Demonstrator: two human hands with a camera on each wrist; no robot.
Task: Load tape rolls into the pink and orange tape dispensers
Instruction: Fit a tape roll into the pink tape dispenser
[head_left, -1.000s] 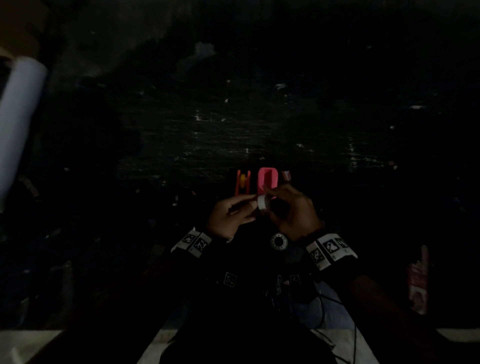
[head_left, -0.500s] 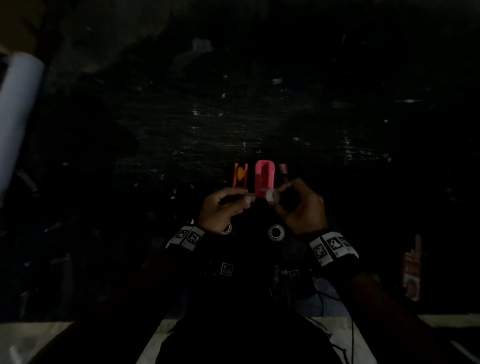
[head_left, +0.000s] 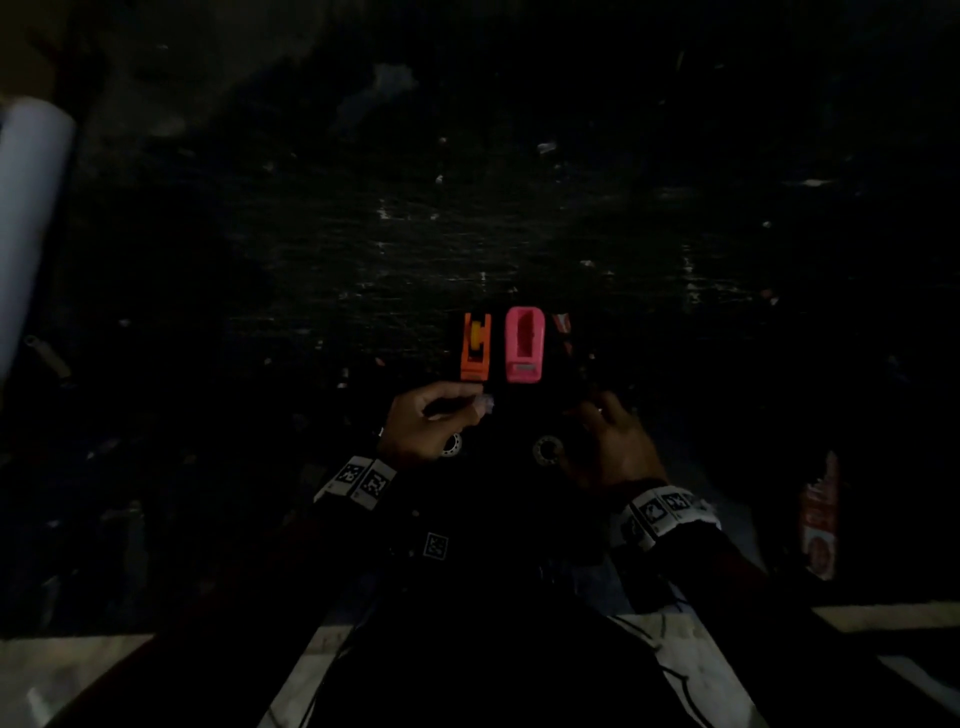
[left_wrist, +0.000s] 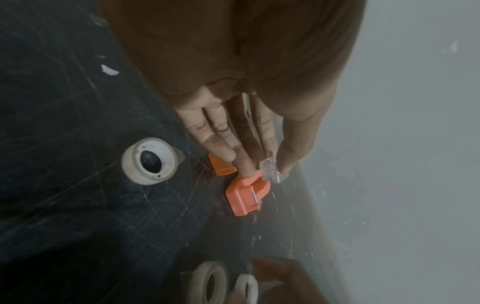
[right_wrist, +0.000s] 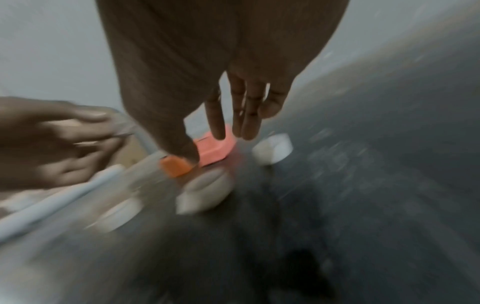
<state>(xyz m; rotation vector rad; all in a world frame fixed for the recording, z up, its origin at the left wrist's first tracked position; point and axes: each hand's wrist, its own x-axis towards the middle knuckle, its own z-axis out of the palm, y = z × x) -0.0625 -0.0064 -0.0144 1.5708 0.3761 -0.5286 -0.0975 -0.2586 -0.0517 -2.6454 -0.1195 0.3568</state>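
Note:
On the dark table the orange dispenser (head_left: 475, 346) (left_wrist: 222, 167) with a yellow hub stands beside the pink dispenser (head_left: 524, 344) (left_wrist: 245, 195), whose slot is empty. Just in front of them my left hand (head_left: 480, 405) (left_wrist: 265, 170) pinches a small clear strip of tape (left_wrist: 270, 171) between thumb and fingers. My right hand (head_left: 589, 410) (right_wrist: 233, 127) hovers to the right with straight fingers and holds nothing. White tape rolls lie near the hands: one (head_left: 452, 445) (left_wrist: 149, 161) under my left hand, one (head_left: 547, 449) (right_wrist: 205, 191) between the hands, another (right_wrist: 272, 151) right of the pink dispenser.
A long white tube (head_left: 31, 223) lies along the table's left side. A red and white packet (head_left: 821, 519) stands at the right near the front edge. A small red item (head_left: 562, 325) sits right of the pink dispenser. The right wrist view is blurred by motion.
Both hands held a small white roll together before. Now they are apart: the left keeps only a clear tape strip, and the right has moved right and down, empty.

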